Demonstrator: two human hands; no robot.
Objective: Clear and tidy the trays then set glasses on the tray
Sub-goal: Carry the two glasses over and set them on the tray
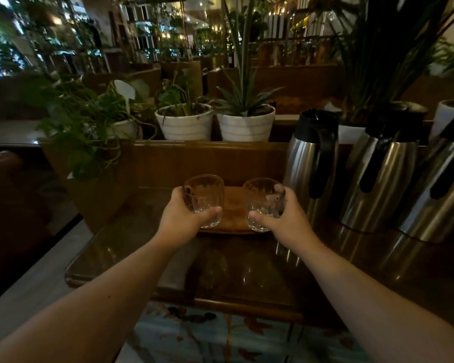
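A small wooden tray [233,203] lies on the glossy dark counter [220,271], straight ahead of me. My left hand [184,217] grips a clear ribbed glass [203,197] over the tray's left end. My right hand [281,218] grips a second clear glass [264,201] over the tray's right end. Both glasses are upright and empty, their bases at or just above the tray's front edge; I cannot tell whether they touch it. The hands hide part of each glass.
Three steel thermos jugs with black handles [312,163] [380,174] [440,189] stand close to the right of the tray. Behind a wooden ledge sit white plant pots [185,124] [247,127], and a leafy plant [84,132] hangs at the left. The counter's edge drops off on the left.
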